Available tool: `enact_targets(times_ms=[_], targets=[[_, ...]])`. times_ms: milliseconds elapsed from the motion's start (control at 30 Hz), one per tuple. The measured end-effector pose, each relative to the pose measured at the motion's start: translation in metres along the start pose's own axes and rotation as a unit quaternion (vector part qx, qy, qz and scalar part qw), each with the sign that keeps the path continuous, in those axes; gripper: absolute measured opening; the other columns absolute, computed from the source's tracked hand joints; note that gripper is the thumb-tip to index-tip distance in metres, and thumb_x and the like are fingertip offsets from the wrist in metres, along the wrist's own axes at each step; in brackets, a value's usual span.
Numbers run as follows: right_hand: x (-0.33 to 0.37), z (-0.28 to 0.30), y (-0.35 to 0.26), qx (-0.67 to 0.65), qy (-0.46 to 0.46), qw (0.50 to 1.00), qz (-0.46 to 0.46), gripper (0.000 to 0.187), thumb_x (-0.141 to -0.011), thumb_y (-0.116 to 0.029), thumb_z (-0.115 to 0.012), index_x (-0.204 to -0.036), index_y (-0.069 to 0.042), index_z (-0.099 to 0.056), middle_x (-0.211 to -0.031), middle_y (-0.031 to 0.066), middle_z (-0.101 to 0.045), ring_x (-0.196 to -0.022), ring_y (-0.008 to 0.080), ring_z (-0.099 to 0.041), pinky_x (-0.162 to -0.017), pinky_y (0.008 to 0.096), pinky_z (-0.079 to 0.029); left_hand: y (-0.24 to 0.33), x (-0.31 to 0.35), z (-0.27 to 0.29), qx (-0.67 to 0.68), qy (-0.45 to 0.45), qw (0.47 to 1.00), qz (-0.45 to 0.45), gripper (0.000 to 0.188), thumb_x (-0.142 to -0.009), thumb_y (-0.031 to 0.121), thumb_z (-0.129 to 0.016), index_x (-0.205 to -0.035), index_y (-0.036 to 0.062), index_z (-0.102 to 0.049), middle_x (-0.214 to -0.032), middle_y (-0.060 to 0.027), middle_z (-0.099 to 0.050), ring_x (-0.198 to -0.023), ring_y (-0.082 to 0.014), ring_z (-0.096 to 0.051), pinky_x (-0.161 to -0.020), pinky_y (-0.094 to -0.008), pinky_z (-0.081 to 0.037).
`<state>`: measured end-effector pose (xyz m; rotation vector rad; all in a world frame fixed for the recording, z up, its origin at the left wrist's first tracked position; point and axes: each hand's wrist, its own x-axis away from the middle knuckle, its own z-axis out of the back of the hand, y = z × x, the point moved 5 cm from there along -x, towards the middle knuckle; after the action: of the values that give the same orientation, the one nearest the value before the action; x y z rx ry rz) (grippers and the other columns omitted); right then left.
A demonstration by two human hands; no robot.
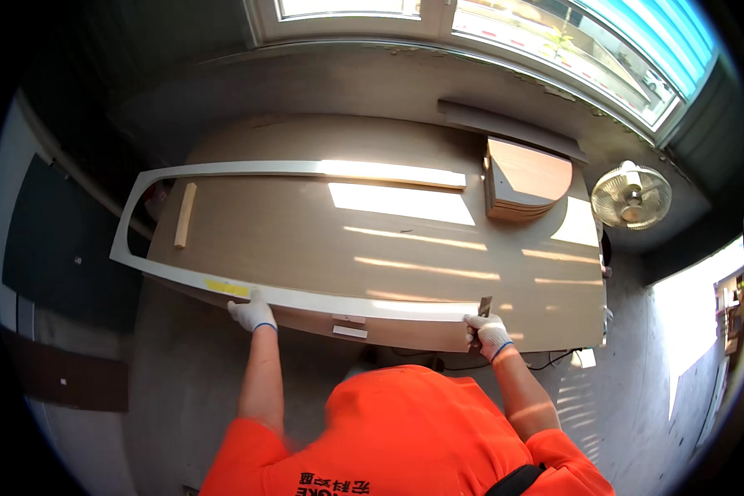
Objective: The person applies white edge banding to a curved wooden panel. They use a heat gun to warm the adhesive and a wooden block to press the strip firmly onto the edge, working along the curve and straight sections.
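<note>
A long white U-shaped frame (pixel 306 299) lies on the brown work table, its curved end at the left and its near arm running along the table's front edge. My left hand (pixel 253 313), in a white glove, grips this near arm beside a yellow strip (pixel 227 288). At the arm's right end is my gloved right hand (pixel 489 332), closed around a flat scraper (pixel 484 307) whose dark blade points up and away from me. The thumb side of that hand is against the frame's end. My fingers partly hide the scraper's handle.
A wooden stick (pixel 186 217) lies inside the frame. Stacked rounded boards (pixel 527 178) stand at the back right of the table (pixel 405 256), before a long brown strip (pixel 512 130). Small white pieces (pixel 350 331) sit at the front edge. A fan (pixel 632 197) stands right.
</note>
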<state>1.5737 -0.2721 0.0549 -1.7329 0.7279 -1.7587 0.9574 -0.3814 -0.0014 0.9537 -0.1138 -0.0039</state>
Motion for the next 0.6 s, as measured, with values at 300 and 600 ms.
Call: enact_targets(times_ms=[300, 600], targets=[[0.047, -0.039, 0.083, -0.018, -0.009, 0.995, -0.095, 0.025, -0.099, -0.014, -0.080, -0.080, -0.009, -0.065, -0.067, 0.0029, -0.062, -0.053, 0.0175, -0.062, -0.047, 0.0345, -0.049, -0.050, -0.099, -0.019, 0.184, -0.139, 0.962, 0.149, 0.052, -0.100, 0.022, -0.082, -0.133, -0.0146, -0.064, -0.128, -0.0215, -0.075, -0.103, -0.0341, -0.077, -0.087, -0.0477, -0.066], [0.095, 0.031, 0.115, 0.004, 0.004, 0.997, -0.083, 0.020, -0.097, -0.014, -0.079, -0.083, -0.008, -0.067, -0.070, 0.0026, -0.064, -0.057, 0.0170, -0.065, -0.052, 0.0336, -0.051, -0.055, -0.007, 0.015, 0.143, -0.231, 0.945, 0.181, 0.043, -0.104, 0.026, -0.075, -0.137, 0.0012, -0.064, -0.123, -0.0141, -0.076, -0.097, -0.0303, -0.079, -0.074, -0.0492, -0.066]])
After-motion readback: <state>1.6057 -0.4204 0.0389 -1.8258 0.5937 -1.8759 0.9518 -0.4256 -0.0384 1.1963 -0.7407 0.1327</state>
